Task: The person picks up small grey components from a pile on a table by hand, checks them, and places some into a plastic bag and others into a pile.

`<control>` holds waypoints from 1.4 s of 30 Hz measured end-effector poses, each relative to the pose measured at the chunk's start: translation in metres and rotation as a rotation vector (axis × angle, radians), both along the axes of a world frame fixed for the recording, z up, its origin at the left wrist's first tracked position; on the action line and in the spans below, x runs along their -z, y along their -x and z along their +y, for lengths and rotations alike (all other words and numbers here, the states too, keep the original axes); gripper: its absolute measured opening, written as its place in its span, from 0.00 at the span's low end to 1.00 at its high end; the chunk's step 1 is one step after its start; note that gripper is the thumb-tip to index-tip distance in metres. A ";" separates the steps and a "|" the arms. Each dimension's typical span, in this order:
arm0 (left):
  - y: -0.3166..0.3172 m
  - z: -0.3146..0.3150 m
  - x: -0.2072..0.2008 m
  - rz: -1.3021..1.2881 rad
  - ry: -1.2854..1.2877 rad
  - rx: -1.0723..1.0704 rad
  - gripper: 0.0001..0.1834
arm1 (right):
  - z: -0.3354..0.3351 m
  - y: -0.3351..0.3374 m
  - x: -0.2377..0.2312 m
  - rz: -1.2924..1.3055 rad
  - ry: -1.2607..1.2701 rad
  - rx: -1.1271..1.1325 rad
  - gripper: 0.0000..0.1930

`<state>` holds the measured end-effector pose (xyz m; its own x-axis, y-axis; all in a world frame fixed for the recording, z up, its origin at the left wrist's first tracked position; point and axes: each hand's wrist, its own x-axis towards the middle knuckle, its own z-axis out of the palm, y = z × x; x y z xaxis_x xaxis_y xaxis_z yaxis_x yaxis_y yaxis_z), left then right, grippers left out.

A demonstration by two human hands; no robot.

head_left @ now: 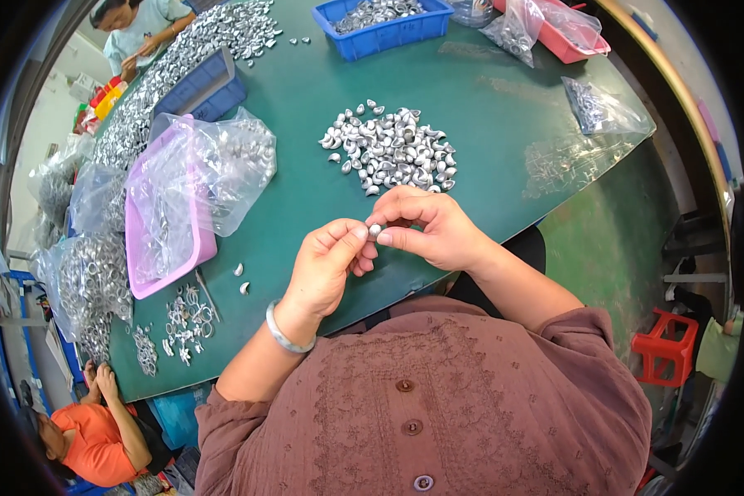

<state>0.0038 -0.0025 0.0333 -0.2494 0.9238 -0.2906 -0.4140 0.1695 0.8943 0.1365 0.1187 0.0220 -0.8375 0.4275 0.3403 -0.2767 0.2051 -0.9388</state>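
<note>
Between the fingertips of both my hands is a small silvery curved metal piece [375, 230]. My left hand [326, 258], with a pale bangle [288, 331] on its wrist, pinches it from the left. My right hand [431, 229] grips it from the right with thumb and fingers. Just beyond my hands lies a loose pile of similar silvery curved pieces [397, 149] on the green table [306, 91]. Two single pieces [244, 288] lie to the left of my left hand.
At left stand a pink tray [202, 245] with clear plastic bags [244, 165], a blue bin [202, 91] and ring-like metal parts [188, 321]. A blue tray [380, 37] and a red tray [574, 51] sit far off. Two people [99, 446] work at left; a red stool [665, 347] stands right.
</note>
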 end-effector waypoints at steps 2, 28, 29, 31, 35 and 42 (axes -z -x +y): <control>0.001 0.000 0.001 -0.029 0.001 -0.001 0.10 | -0.001 0.002 0.001 0.018 0.022 -0.010 0.05; 0.010 0.005 0.005 0.444 -0.433 0.059 0.09 | -0.008 0.000 0.008 -0.168 0.637 -0.184 0.08; 0.010 0.006 0.006 0.401 -0.413 0.047 0.08 | -0.009 0.000 0.008 -0.155 0.666 -0.179 0.08; 0.012 0.006 0.007 0.243 -0.307 0.042 0.08 | -0.009 0.000 0.009 -0.145 0.700 -0.172 0.08; 0.010 0.004 0.016 -0.122 -0.184 0.020 0.09 | -0.010 0.000 0.009 -0.139 0.708 -0.171 0.09; 0.010 0.005 0.022 -0.216 -0.216 0.027 0.09 | -0.013 -0.001 0.006 -0.179 0.669 -0.151 0.09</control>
